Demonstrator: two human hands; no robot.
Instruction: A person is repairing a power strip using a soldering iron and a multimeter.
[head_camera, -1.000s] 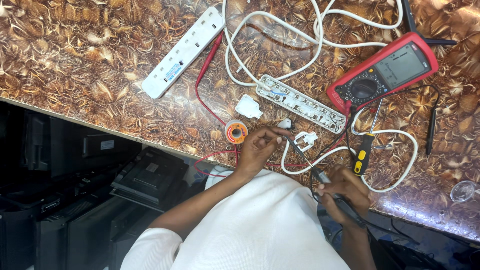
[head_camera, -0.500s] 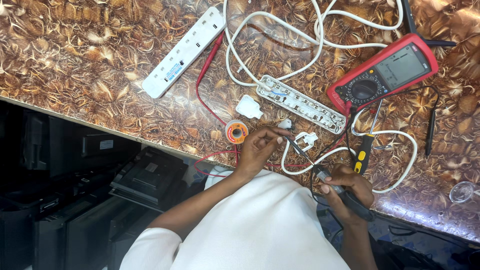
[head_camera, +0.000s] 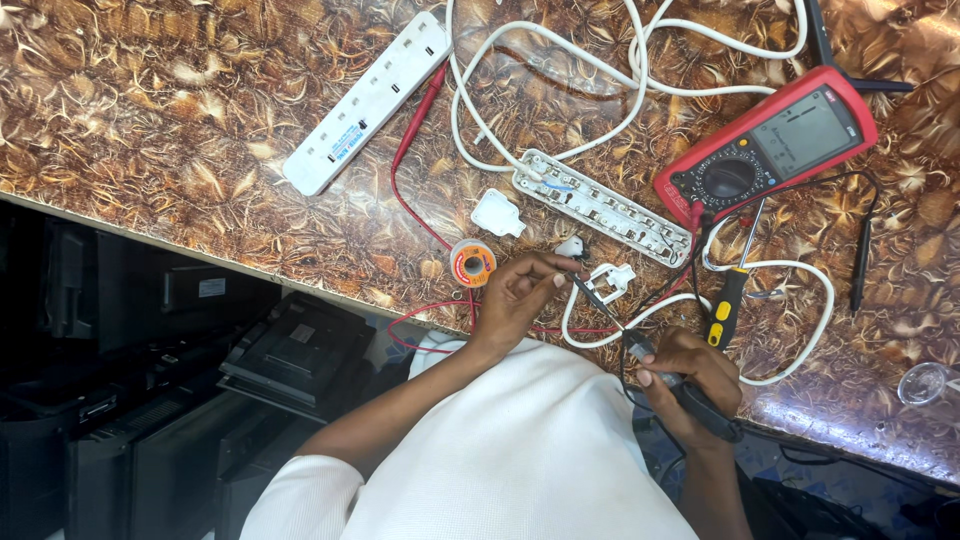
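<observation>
My left hand (head_camera: 520, 295) rests on the table edge, fingers pinched on what looks like a thin wire, just below a small white plug part (head_camera: 570, 246). My right hand (head_camera: 690, 378) grips a black pen-shaped tool (head_camera: 650, 355), its thin tip angled up-left to the left fingertips. An orange solder spool (head_camera: 472, 263) sits just left of the left hand. A white plug frame (head_camera: 612, 281) lies right of the tip. An opened white power strip (head_camera: 600, 206) lies above them.
A red multimeter (head_camera: 770, 148) sits at upper right, its red lead (head_camera: 410, 170) looping past the spool. A closed white power strip (head_camera: 365, 102), white cables (head_camera: 560, 150), a white plug cover (head_camera: 497, 213), a yellow-handled screwdriver (head_camera: 728, 300) and a black probe (head_camera: 862, 262) lie around. Dark equipment (head_camera: 290, 350) stands below the table edge.
Almost nothing differs. My right hand has shifted slightly with the tool while its tip stays at the left fingertips. The left hand keeps its place.
</observation>
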